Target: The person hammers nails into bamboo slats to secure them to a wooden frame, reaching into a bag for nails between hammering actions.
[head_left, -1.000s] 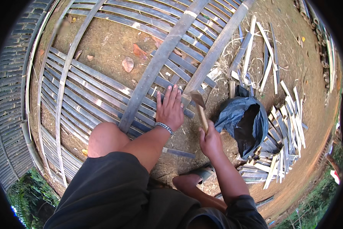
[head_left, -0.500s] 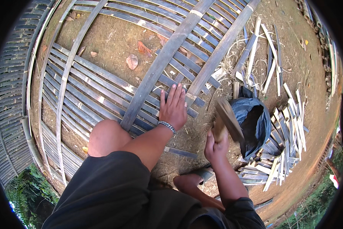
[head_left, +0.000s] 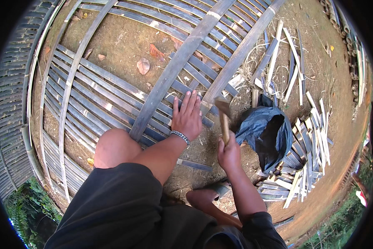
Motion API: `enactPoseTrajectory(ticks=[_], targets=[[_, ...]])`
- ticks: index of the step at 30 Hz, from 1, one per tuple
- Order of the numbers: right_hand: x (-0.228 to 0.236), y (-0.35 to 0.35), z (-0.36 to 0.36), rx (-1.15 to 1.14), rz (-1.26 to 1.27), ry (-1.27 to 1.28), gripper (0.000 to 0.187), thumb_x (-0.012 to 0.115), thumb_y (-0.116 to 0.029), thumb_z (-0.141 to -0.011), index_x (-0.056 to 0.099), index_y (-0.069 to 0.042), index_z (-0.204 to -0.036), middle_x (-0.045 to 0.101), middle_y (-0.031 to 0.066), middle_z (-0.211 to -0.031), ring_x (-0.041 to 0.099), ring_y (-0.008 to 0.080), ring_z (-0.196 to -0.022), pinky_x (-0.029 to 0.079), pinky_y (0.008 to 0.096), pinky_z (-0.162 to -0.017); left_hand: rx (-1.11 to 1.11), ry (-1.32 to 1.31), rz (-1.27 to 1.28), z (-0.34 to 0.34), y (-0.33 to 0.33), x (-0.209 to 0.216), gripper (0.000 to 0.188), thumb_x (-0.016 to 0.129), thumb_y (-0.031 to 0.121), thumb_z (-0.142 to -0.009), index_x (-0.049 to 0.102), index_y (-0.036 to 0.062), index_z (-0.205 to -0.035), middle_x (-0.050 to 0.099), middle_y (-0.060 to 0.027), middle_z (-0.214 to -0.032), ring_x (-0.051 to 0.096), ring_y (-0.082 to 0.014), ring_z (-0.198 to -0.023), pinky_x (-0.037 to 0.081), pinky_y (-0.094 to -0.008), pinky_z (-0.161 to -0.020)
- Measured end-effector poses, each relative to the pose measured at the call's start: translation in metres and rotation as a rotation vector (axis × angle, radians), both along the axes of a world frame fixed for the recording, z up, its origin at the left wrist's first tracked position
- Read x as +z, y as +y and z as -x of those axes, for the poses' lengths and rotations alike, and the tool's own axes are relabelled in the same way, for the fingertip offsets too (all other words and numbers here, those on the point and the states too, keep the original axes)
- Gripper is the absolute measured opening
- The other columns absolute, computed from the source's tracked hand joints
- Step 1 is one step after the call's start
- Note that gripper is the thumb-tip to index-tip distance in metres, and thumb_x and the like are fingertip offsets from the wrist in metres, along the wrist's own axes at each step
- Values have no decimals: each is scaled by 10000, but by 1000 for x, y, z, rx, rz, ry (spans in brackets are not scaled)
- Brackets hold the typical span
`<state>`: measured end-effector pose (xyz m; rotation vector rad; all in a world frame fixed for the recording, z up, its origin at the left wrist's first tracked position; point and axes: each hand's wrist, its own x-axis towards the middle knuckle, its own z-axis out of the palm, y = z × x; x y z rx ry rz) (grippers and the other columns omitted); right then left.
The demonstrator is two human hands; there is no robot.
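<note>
My left hand [head_left: 186,118], a chain bracelet at its wrist, lies flat on the dark bamboo slats [head_left: 163,128], fingers stretched toward the near end of a long bamboo rail [head_left: 226,76]. A second bamboo rail [head_left: 163,89] crosses the slats just left of the hand. My right hand [head_left: 229,155] is closed round the wooden handle of a hammer [head_left: 224,126]. Its blurred head is by the rail's end, right of my left fingertips; I cannot tell whether it touches. Whether a nail is there cannot be made out.
Right of the hammer sits a dark plastic bag [head_left: 273,133], its mouth open. Beside it lies a pile of split bamboo pieces [head_left: 307,153], with loose bamboo strips [head_left: 294,62] farther off. A finished-looking slatted panel [head_left: 12,112] stands at the left. Dry leaves [head_left: 143,66] dot the soil.
The hammer has swung left and down from in front of the bag to the rail's end, my right hand moving slightly left with it. My left hand stays in place.
</note>
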<state>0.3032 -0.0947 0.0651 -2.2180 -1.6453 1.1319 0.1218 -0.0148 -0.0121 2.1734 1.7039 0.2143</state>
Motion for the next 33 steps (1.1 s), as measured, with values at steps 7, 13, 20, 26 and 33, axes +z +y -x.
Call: enactPoseTrajectory(ticks=[7,13,20,26,33], targets=[[-7,-15,-3,51,-207,-1,404,673,-153,-959,578,9,-1317,715,270,-1005,710,474,-890,569,510,-761,-9,1,14,0,-4,1,578,524,242,-984,481,-15,-1500,343,-155,-1664,266,-313,-1562,119,-608,-1263],[-27,-38,-17,-9,-479,105,395,663,-173,-977,571,-6,-1323,712,282,-1015,705,496,-909,567,519,-773,-16,3,36,-2,-9,3,580,528,245,-980,484,-12,-1498,332,-150,-1670,255,-304,-1568,113,-601,-1270],[-27,-26,-14,-35,-299,78,268,612,-110,-988,587,20,-1221,686,243,-1003,683,413,-931,548,467,-821,-7,18,8,-1,-1,2,575,533,263,-990,495,1,-1500,348,-143,-1668,263,-280,-1569,112,-606,-1274],[-21,8,3,24,118,-64,305,601,-134,-987,612,32,-1242,710,236,-939,702,467,-856,567,516,-769,-12,2,21,2,-10,1,581,526,251,-982,490,-11,-1499,352,-149,-1662,263,-297,-1567,110,-602,-1274],[-41,-16,-4,29,-122,-29,305,626,-190,-996,604,17,-1220,704,280,-927,692,505,-858,565,540,-754,-13,16,45,-1,-7,3,574,516,253,-992,493,4,-1508,344,-137,-1673,250,-276,-1577,97,-600,-1280]])
